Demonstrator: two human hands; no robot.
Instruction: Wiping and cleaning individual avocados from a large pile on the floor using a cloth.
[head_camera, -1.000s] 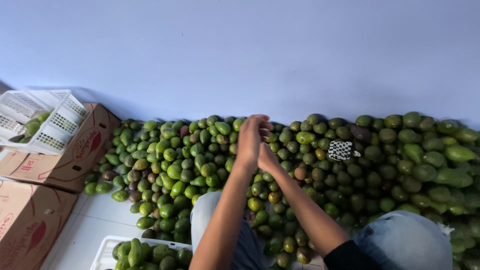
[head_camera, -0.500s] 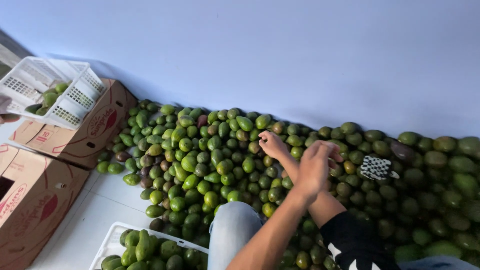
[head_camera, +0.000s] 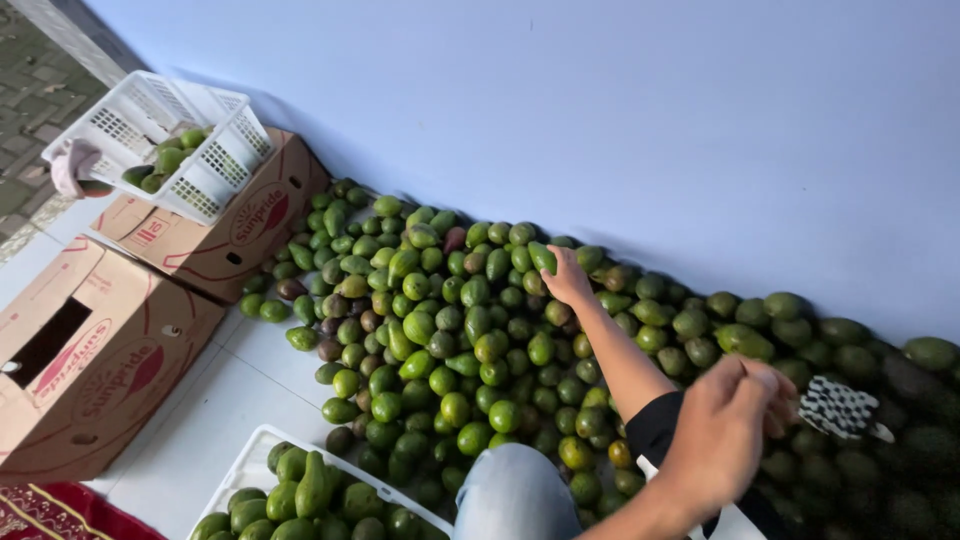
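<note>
A fruit-sorting corner of a produce store or packing area is showing here. A large heap of green avocados (head_camera: 450, 330) is lying loose on a white tiled floor (head_camera: 225, 400) against a plain pale-blue wall (head_camera: 600, 110). At nine o'clock, printed cardboard shipping cartons (head_camera: 100, 350) are standing stacked; at ten o'clock a white plastic crate (head_camera: 165, 140) is resting on one; at six o'clock another crate (head_camera: 250, 470) is holding sorted fruit.

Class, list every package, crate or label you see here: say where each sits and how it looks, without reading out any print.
Brown cardboard box with red oval emblem: lower left, on the floor, hand-hole in its side.
Second brown cardboard box, red-printed: behind it, beside the avocado pile.
White plastic lattice crate: tilted on that box, holding avocados.
White plastic crate of green avocados: bottom edge.
</note>
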